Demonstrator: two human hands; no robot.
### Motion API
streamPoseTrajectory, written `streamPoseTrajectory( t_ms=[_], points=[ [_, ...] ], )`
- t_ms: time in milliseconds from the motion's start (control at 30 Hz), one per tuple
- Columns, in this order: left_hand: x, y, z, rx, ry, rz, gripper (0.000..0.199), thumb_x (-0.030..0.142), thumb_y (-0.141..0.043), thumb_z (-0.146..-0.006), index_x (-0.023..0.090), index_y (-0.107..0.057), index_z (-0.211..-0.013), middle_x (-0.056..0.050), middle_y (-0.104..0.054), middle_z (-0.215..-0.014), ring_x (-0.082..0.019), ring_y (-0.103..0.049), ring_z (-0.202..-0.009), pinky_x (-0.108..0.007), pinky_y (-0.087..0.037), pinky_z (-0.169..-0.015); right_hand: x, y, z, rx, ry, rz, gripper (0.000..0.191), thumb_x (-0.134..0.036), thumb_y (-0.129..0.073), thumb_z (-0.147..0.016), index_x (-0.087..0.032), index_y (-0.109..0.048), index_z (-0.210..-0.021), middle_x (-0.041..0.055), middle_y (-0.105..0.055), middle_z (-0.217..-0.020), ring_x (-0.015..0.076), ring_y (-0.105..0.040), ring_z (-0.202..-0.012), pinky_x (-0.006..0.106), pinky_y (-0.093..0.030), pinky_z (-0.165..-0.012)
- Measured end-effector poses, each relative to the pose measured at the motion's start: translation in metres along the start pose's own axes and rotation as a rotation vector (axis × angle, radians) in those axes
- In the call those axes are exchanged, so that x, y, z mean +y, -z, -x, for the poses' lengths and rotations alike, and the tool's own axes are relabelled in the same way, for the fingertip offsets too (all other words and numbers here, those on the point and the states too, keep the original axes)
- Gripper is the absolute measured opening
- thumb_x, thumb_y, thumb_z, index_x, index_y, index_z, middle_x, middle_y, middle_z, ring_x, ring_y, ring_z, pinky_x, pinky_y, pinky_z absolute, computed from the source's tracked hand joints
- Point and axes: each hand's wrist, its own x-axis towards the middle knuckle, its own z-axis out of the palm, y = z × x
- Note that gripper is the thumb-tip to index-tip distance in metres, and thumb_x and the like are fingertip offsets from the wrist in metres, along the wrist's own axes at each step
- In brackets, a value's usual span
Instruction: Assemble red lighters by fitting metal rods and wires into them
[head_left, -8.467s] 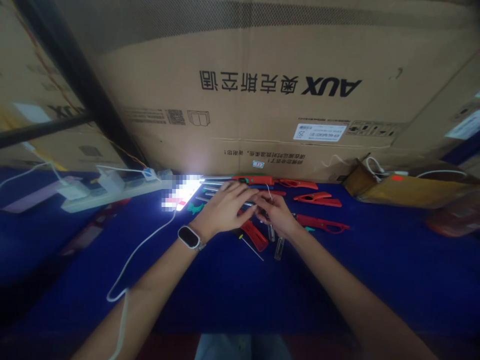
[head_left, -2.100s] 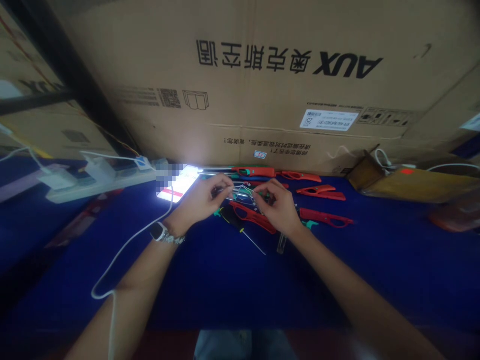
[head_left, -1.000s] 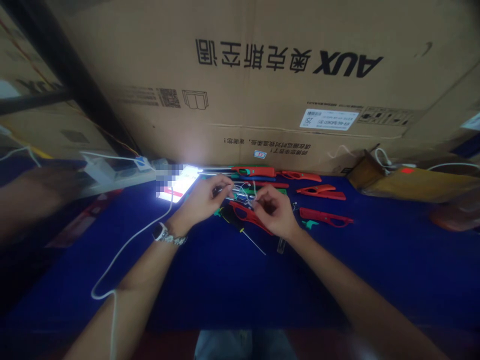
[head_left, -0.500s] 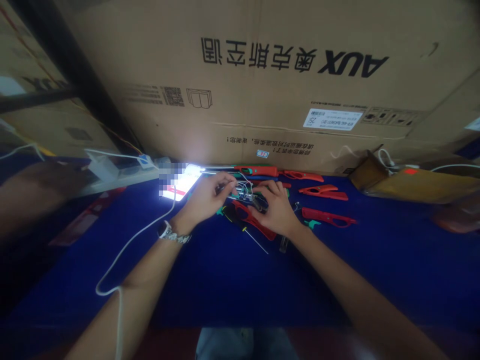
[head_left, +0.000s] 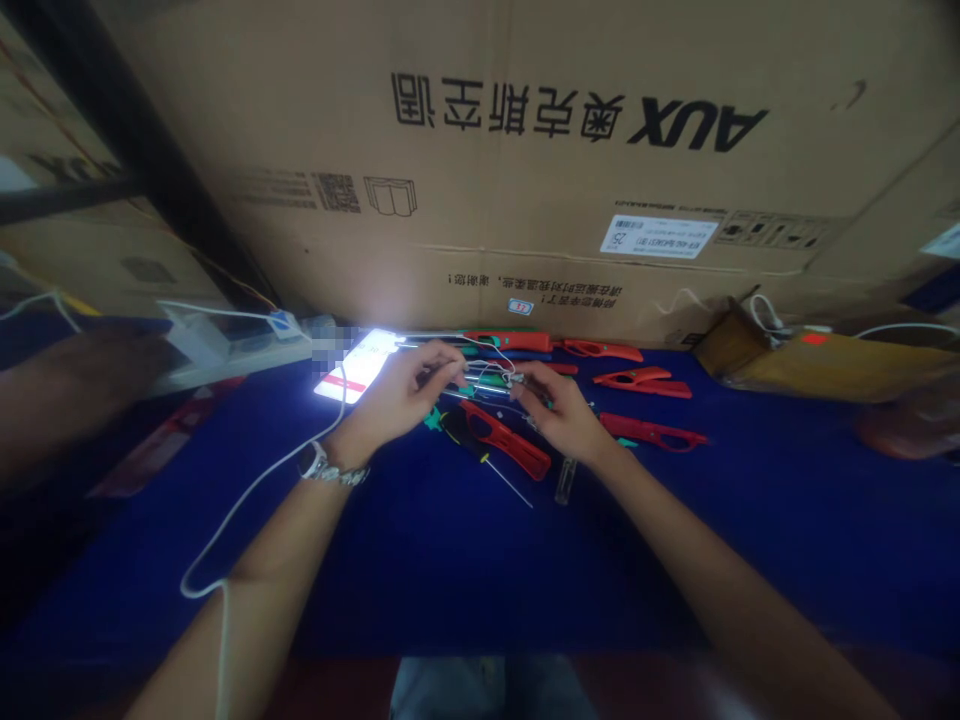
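Observation:
Thin white wires (head_left: 491,371) stretch between my hands above the pile of parts. My left hand (head_left: 409,390), with a metal-band watch on the wrist, pinches them at thumb and forefinger. Closed at the fingertips, my right hand (head_left: 562,408) grips the other end of the wires; the exact end piece is too small to make out. Just below lie a red plastic lighter shell (head_left: 517,447) and a screwdriver (head_left: 466,436) with a black and yellow handle. A small clear tube-like part (head_left: 566,482) rests beneath my right wrist.
Several red lighter shells (head_left: 643,381) are spread to the right. A lit phone (head_left: 354,368) with a white cable lies at left, near a power strip (head_left: 262,350). Behind stands a large cardboard box (head_left: 510,220); a blurred arm (head_left: 60,400) reaches in from the left.
My right hand has drawn its fingertips together on the wires and no longer covers the dark part below it. The whole view has shifted slightly.

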Motion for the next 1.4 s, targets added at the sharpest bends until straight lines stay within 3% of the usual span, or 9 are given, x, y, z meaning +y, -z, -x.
streamPoseTrajectory(
  t_ms=[400,667,800,1033,1200,1400],
  points=[
    [0.002,0.001,0.001,-0.032,-0.017,-0.08,0.017,0.025,-0.053,-0.097,0.017,-0.066,-0.089,-0.001,-0.073,-0.08,-0.01,-0.06,-0.065,-0.022,-0.039,-0.054,-0.009,0.007,0.001,-0.011,0.046,0.082,0.021,-0.035,-0.051,-0.099,-0.021,-0.065,-0.105,-0.005,-0.044,-0.063,0.0109,-0.039,-0.053,0.024,-0.032,-0.052],
    [-0.007,0.0,0.003,-0.093,-0.004,-0.112,0.015,0.026,-0.055,-0.095,0.019,-0.067,-0.094,0.0,-0.072,-0.078,-0.01,-0.058,-0.059,-0.022,-0.038,-0.051,-0.006,0.01,0.003,-0.018,0.104,0.173,0.026,-0.037,-0.053,-0.099,-0.018,-0.07,-0.093,-0.0013,-0.06,-0.069,0.0096,-0.044,-0.053,0.025,-0.034,-0.053],
    [-0.011,-0.002,0.004,-0.165,0.039,-0.108,0.02,0.034,-0.055,-0.097,0.02,-0.069,-0.098,0.001,-0.071,-0.074,-0.01,-0.056,-0.055,-0.022,-0.035,-0.047,-0.006,0.01,0.001,0.049,0.111,0.191,0.028,-0.04,-0.054,-0.098,-0.018,-0.071,-0.091,0.0014,-0.065,-0.075,0.0115,-0.051,-0.059,0.026,-0.038,-0.058],
    [-0.003,-0.005,0.004,-0.269,0.015,0.018,0.02,0.027,-0.055,-0.096,0.018,-0.068,-0.084,-0.001,-0.071,-0.075,-0.008,-0.057,-0.058,-0.022,-0.041,-0.052,-0.01,0.007,-0.002,0.08,0.038,0.043,0.031,-0.045,-0.052,-0.099,-0.019,-0.067,-0.091,-0.0004,-0.058,-0.072,0.0105,-0.043,-0.056,0.025,-0.034,-0.053],
    [0.004,-0.007,0.003,-0.308,0.04,0.095,0.024,0.031,-0.054,-0.097,0.017,-0.069,-0.086,-0.003,-0.073,-0.079,-0.012,-0.065,-0.071,-0.024,-0.049,-0.063,-0.007,-0.003,-0.003,0.155,-0.051,-0.126,0.035,-0.052,-0.051,-0.097,-0.02,-0.061,-0.089,-0.0048,-0.045,-0.063,0.0102,-0.037,-0.053,0.025,-0.031,-0.05],
    [0.0,-0.011,0.004,-0.342,0.028,0.215,0.019,0.035,-0.058,-0.096,0.02,-0.07,-0.095,-0.003,-0.076,-0.082,-0.014,-0.071,-0.077,-0.027,-0.056,-0.074,-0.001,-0.01,-0.004,0.181,-0.144,-0.103,0.032,-0.051,-0.054,-0.095,-0.021,-0.056,-0.084,-0.0052,-0.048,-0.06,0.0107,-0.044,-0.051,0.024,-0.035,-0.05]
  ],
)
